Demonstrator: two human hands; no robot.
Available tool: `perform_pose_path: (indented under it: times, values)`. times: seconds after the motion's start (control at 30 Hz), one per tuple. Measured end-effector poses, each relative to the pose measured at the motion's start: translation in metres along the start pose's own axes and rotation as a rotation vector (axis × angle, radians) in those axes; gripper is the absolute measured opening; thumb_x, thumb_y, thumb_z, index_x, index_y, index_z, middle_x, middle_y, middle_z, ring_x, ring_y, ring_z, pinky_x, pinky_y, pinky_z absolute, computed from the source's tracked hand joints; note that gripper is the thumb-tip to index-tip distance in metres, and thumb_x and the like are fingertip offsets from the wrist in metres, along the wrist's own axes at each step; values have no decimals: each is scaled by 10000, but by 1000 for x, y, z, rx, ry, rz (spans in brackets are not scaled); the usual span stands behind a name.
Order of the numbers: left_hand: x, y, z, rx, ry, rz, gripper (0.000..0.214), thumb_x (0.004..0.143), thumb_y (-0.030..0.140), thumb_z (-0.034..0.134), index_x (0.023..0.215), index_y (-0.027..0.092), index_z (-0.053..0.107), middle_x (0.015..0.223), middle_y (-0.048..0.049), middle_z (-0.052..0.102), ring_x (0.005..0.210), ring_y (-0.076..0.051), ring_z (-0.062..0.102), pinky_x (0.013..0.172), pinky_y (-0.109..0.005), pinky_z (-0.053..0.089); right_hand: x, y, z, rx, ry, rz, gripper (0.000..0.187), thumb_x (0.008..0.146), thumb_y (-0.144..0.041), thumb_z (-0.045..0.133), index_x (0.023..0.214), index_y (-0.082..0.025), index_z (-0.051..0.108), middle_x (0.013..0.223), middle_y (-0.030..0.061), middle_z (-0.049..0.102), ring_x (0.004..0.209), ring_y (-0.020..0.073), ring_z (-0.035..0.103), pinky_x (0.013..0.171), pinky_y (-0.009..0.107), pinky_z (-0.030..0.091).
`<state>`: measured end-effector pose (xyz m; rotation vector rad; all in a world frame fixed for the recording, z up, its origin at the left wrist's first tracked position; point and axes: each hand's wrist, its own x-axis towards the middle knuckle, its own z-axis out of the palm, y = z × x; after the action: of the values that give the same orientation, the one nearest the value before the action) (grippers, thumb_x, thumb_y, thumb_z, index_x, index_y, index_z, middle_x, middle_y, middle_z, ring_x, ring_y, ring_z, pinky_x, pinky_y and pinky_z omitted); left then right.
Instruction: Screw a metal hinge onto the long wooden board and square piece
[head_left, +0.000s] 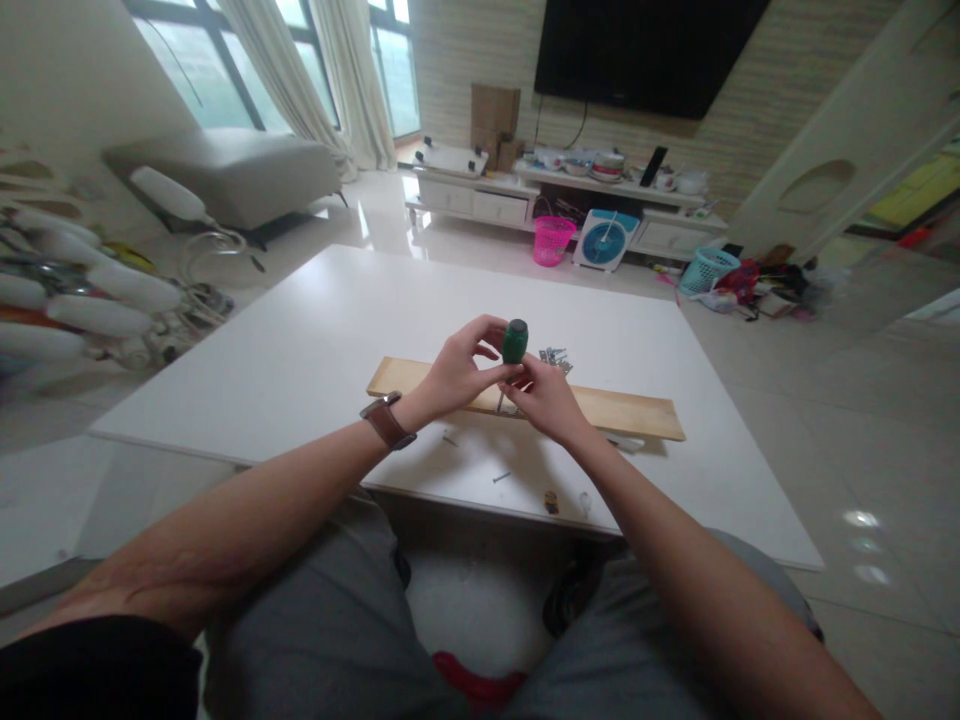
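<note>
Both hands meet over a long wooden board [630, 411] lying across the white table. A screwdriver [515, 342] with a green handle and dark cap stands nearly upright between them, its shaft pointing down at the board. My left hand [469, 370] curls its fingers and thumb round the handle. Lower down, my right hand [544, 395] is closed near the base of the handle and the shaft; what its fingertips pinch is partly hidden. A small metal piece [508, 408] lies on the board by the screwdriver tip. Behind the right hand is a pile of metal hardware [555, 358].
Near the front edge of the white table [285, 350] lie a loose screw [501, 477], another screw [449, 438], a small yellow-and-black item [551, 502] and a clear small item [585, 504]. White padded equipment [97, 290] stands left of the table.
</note>
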<state>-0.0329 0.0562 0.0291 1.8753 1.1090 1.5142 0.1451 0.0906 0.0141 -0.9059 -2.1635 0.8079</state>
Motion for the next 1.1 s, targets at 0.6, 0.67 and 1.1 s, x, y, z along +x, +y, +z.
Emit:
perform_pose_path:
  times: [0.6,0.67,1.1]
  values:
    - [0,7,0,91,32,51,304,835,193,794,1112,174,673,999,-34,751,896,-160,710,838,-301,590,0,-1,0,-10,-6,21,252,834,-90,688,1059,-204,678,769,-3,723,673,165,678,672,284,524]
    - [0,8,-1,115,31,51,295,839,204,792,1107,174,674,1003,-34,750,892,-159,706,833,-300,592,0,-1,0,-1,-13,21,253,836,-90,680,1062,-205,674,779,-2,723,675,166,681,672,284,526]
    - [-2,6,1,141,89,81,310,841,208,788,1126,182,668,1038,-39,731,861,-147,686,795,-289,587,0,-1,0,-11,-8,8,188,833,-106,677,980,-218,640,777,-4,727,694,171,696,674,286,531]
